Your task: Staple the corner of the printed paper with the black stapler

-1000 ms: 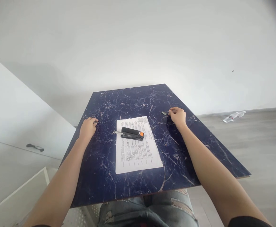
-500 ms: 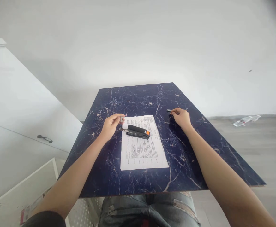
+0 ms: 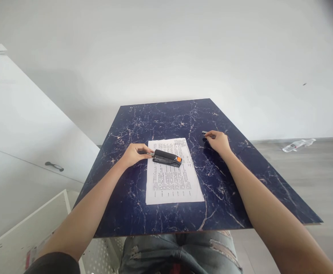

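Note:
A black stapler (image 3: 167,158) with an orange patch lies across a stack of printed paper sheets (image 3: 175,186). My left hand (image 3: 135,155) is closed in a pinch at the stapler's left end, where its metal tray sticks out. A small grey strip of staples is in those fingertips, mostly hidden and touching the tray. To the right of the paper, my right hand (image 3: 218,141) rests low over the table, thumb and fingers pinched on another short grey strip of staples (image 3: 204,133).
The dark blue marbled table (image 3: 160,121) stands against a pale wall. A white cabinet (image 3: 35,125) and an open white drawer-like bin (image 3: 60,205) are at the left. Clear plastic packaging (image 3: 298,145) lies on the floor at right.
My left hand has come down and slightly right, bringing its staple strip from above the paper's left edge to the stapler's tray. My right hand has barely moved.

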Tool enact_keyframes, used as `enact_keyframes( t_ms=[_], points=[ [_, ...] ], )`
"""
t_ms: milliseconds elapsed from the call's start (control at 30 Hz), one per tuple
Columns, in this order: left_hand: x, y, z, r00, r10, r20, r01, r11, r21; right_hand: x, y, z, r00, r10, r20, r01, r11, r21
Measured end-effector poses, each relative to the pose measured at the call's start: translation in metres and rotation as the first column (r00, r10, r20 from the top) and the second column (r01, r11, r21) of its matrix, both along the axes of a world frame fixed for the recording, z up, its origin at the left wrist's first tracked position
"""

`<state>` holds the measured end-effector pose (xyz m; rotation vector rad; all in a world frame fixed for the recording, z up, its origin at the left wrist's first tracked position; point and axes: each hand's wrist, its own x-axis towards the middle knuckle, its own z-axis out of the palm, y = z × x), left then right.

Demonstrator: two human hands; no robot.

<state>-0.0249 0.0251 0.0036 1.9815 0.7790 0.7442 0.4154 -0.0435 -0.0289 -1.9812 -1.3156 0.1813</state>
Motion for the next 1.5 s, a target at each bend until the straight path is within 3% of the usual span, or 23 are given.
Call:
enact_keyframes(
  t_ms=[233,800,1033,1167,1233,1333,1433,1500],
  points=[
    [0.005,-0.008,0.009,0.995,-0.014,-0.103,0.025,0.994,0.106,-0.002,0.000,0.001,1.000,0.012,0.001,-0.012,1.000,-0.014],
    [0.003,-0.005,0.006,0.995,-0.042,-0.088,0.050,0.995,0.089,-0.003,0.000,0.002,0.999,0.033,0.023,-0.033,0.999,-0.022],
    [-0.002,-0.002,0.009,0.983,-0.077,-0.165,0.094,0.991,0.099,-0.003,-0.001,0.002,0.999,0.042,0.033,-0.041,0.999,-0.025],
    [-0.016,0.007,0.012,0.974,-0.141,-0.179,0.152,0.987,0.050,-0.015,-0.006,0.012,0.998,0.026,0.060,-0.031,0.996,0.083],
    [-0.023,0.013,0.011,0.969,-0.176,-0.176,0.181,0.984,0.011,-0.028,-0.010,0.022,0.995,0.081,0.057,-0.089,0.982,0.164],
    [-0.028,0.021,0.007,0.964,-0.200,-0.175,0.197,0.980,-0.034,-0.057,-0.021,0.039,0.937,0.347,-0.036,-0.335,0.925,0.181],
    [-0.026,0.022,0.001,0.975,-0.163,-0.150,0.160,0.987,-0.033,-0.094,-0.033,0.050,0.736,0.660,-0.148,-0.655,0.750,0.091],
    [-0.021,0.020,0.000,0.981,-0.137,-0.138,0.134,0.990,-0.030,-0.117,-0.039,0.054,0.622,0.765,-0.167,-0.775,0.632,0.009]
  ],
)
